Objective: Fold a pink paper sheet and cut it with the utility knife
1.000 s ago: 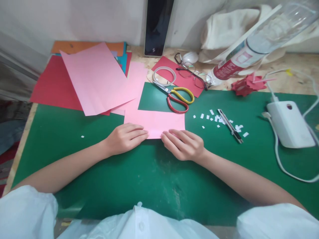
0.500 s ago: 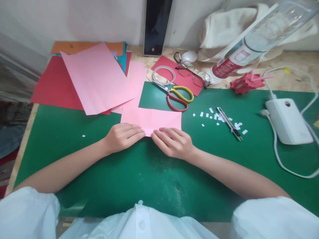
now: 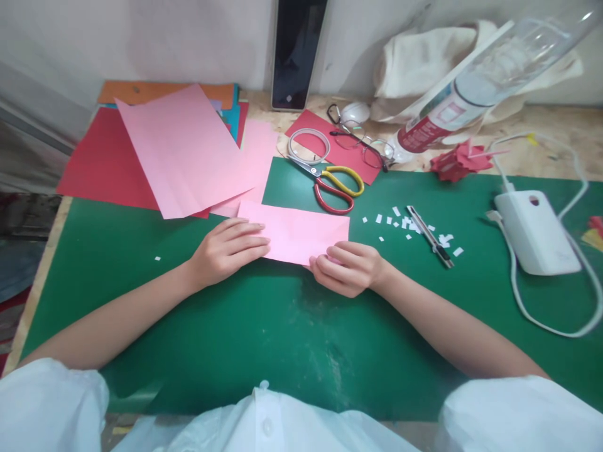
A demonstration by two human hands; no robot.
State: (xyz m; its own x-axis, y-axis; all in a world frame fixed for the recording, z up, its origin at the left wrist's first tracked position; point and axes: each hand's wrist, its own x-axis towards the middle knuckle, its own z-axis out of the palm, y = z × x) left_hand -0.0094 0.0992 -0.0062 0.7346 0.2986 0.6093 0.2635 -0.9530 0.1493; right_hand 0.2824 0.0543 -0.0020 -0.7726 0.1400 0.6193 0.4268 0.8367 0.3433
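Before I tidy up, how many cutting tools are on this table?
2: scissors beyond the held pink paper, and a utility knife among white scraps, right of the right hand. More could be hidden under the stacked sheets.

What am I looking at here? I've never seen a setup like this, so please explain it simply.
There is no machine: a person works with two bare hands. Every picture comes from one camera worn on the head, looking forward and down, so the forearms enter from the bottom corners.

On the green mat, the left hand lies over the left end of a small pink paper rectangle, while the right hand has its fingers curled at the near right corner.

Farther back are larger pink and red sheets on the left and scissors with one yellow and one red handle. To the right, a utility knife lies among white paper scraps.
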